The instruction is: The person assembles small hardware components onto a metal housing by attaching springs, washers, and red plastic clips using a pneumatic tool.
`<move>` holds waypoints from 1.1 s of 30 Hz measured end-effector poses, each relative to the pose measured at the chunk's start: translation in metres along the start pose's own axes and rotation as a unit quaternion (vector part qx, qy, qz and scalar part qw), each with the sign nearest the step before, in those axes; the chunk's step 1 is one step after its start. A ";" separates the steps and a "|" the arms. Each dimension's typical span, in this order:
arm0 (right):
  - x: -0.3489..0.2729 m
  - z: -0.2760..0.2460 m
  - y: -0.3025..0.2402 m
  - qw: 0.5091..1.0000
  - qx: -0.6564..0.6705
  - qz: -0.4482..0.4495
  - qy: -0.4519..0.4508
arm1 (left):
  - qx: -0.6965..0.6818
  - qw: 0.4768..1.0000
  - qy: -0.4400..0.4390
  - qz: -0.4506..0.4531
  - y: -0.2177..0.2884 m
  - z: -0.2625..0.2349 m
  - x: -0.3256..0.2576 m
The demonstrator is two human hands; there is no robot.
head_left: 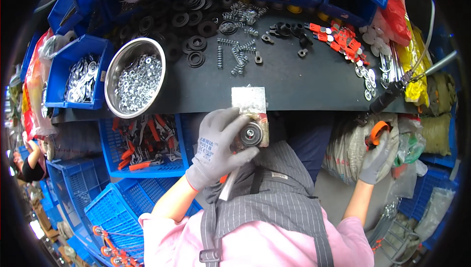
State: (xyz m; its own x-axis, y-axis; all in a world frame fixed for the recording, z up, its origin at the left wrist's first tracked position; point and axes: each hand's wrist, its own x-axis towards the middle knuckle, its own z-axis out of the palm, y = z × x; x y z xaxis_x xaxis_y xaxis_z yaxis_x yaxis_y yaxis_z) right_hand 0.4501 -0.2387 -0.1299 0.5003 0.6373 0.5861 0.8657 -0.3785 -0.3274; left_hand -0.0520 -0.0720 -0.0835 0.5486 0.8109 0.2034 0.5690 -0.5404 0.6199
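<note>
My left hand (216, 144), in a grey glove, is closed around a round black disc (251, 134) with a metal centre. It holds the disc against the near side of a block topped by a bare metal plate (248, 99) at the bench edge. Below that hand a pale metal lever (229, 184) slants down over my apron; whether it joins the disc is hidden. Far to the right, my gloved right hand (375, 161) grips a curved orange piece (377, 132) above a whitish sack (343, 154). The fingertips are partly hidden.
On the dark bench (196, 90) lie springs (240, 53), black washers (196, 51) and orange clips (343, 41). A steel bowl of nuts (109, 78) stands left, near a blue bin (56, 93). A black hanging tool (382, 101) angles in at right. Blue crates (142, 173) sit below the bench.
</note>
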 end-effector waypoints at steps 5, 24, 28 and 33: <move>0.012 0.015 -0.191 0.773 0.510 0.167 -0.338 | -0.033 0.998 0.043 -0.004 -0.008 0.020 -0.003; 0.129 0.202 -0.257 0.971 0.128 -0.161 -0.119 | -0.132 0.989 0.067 0.025 -0.022 0.026 0.003; 0.131 0.234 -0.238 0.953 0.164 -0.119 -0.223 | -0.121 0.991 0.062 0.014 -0.024 0.027 0.003; 0.071 0.150 -0.288 0.857 0.415 -0.054 -0.300 | -0.128 0.989 0.066 -0.042 -0.022 0.028 0.001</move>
State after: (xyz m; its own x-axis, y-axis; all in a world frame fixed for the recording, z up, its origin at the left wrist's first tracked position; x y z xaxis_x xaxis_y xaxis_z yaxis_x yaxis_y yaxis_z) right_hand 0.2382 0.0166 -0.1049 0.1174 0.9632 0.2416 0.4935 0.1546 -0.8559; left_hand -0.0472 -0.0656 -0.1180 0.4113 0.8822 0.2293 0.4262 -0.4085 0.8072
